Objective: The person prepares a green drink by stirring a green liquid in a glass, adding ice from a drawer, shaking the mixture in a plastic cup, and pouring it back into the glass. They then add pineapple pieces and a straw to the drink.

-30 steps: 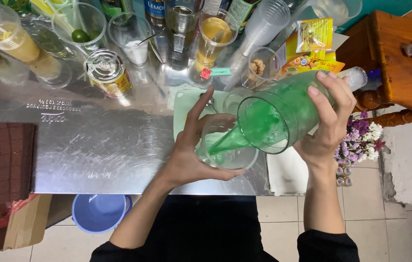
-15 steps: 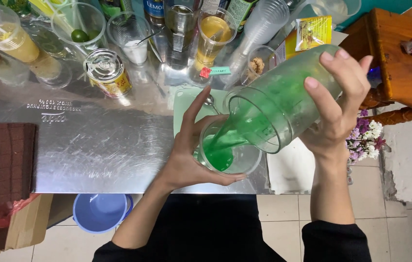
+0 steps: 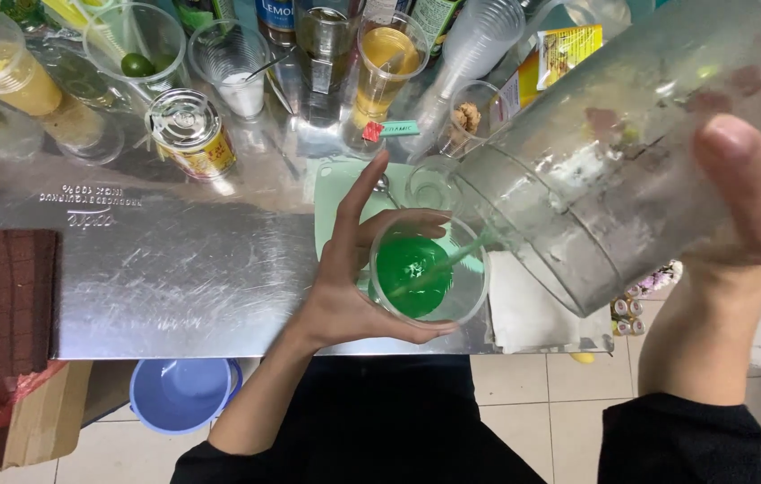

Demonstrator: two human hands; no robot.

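Note:
My left hand (image 3: pixel 351 269) wraps around a clear plastic cup (image 3: pixel 430 269) half full of bright green liquid, standing on a pale green mat (image 3: pixel 334 193) near the counter's front edge. My right hand (image 3: pixel 752 193) grips a large clear jug (image 3: pixel 613 152), tipped steeply with its mouth over the cup. A thin green stream runs from the jug's lip into the cup. The jug is nearly drained, with only green film left inside.
On the steel counter (image 3: pixel 156 278) stand a lidded tin can (image 3: pixel 188 133), cups with yellow drinks (image 3: pixel 385 67), a cup with limes (image 3: pixel 134 49), a stack of plastic cups (image 3: pixel 474 49) and bottles at the back. A brown cloth (image 3: pixel 0 300) lies left; a blue bucket (image 3: pixel 181 394) sits below.
My right hand has tipped the jug steeper and raised it closer to the camera. The green liquid has left the jug and risen in the cup. My left hand stayed on the cup.

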